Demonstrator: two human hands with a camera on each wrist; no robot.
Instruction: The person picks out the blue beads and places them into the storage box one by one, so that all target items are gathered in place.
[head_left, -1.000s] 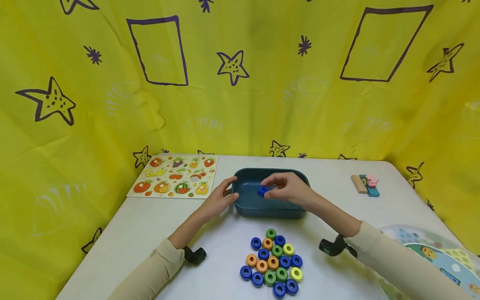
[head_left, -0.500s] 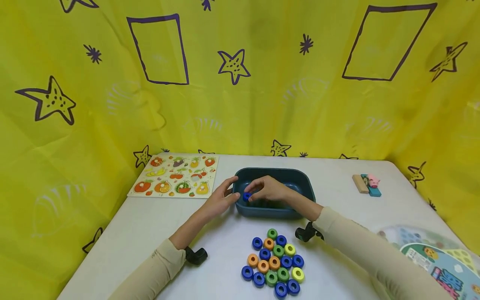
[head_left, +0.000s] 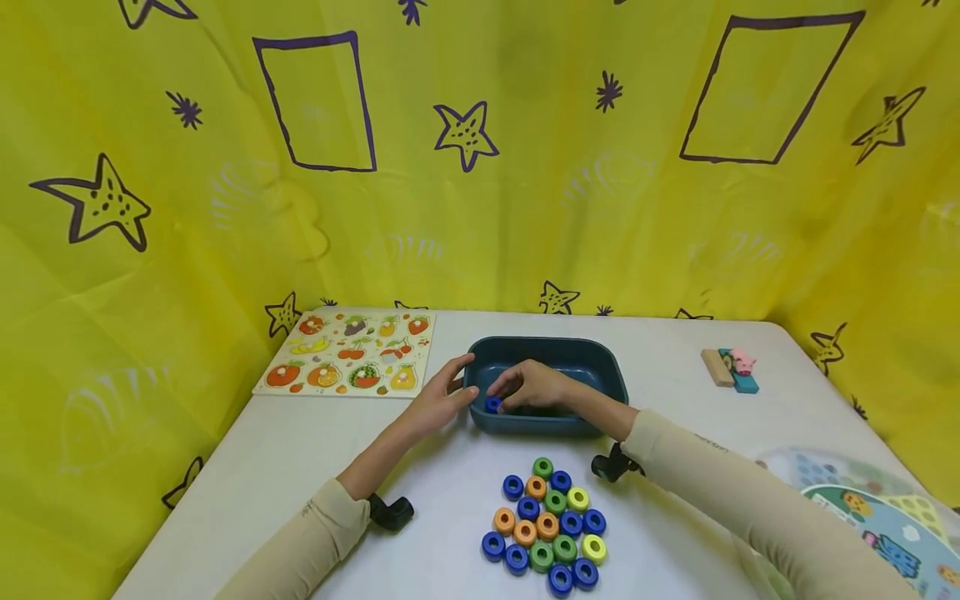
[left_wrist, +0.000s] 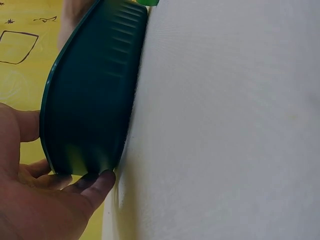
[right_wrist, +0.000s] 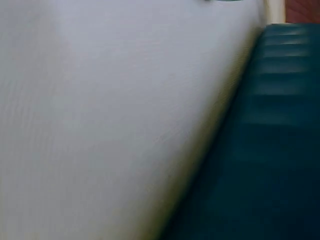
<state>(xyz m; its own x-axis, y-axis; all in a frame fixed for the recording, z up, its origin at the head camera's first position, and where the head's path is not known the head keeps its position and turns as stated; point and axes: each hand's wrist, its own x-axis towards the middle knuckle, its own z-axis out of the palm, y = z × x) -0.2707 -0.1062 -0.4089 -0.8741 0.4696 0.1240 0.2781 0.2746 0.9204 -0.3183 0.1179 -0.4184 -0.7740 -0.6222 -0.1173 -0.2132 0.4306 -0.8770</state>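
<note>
Round package [head_left: 892, 521]: showing blue lettering to the right of the right hand [head_left: 534, 388]; the right sleeve [head_left: 720, 475] is covering part of it, and the characters are too small to read.
Sleeve mark: sitting on the right forearm in small dark print, too blurred to make out.
Blue ring [head_left: 492, 404]: being pinched between the right hand's thumb and fingers, low inside the tub [head_left: 543, 425], near the end that the left hand [head_left: 441, 398] is touching.
Left hand: holding the tub's end from outside, thumb and fingers spread wide about it.
Right hand: narrowing on the ring and hiding part of the tub's floor.
Ring cluster [head_left: 546, 535]: lying on the table [head_left: 435, 533] between the forearms, nearer the person than both hands, mixing blue, green, orange and yellow.
Fruit board [head_left: 348, 353]: lying left of the left hand and a little beyond it.
Blocks [head_left: 720, 368]: resting with a pink pig figure [head_left: 744, 361], well to the right of the right hand.
Curtain [head_left: 517, 225]: hanging beyond both hands, yellow with dark stars.
Change: a second ago the right hand was holding the ring over the tub's middle; now it is holding it lower and closer to the left hand, which is keeping its place.
</note>
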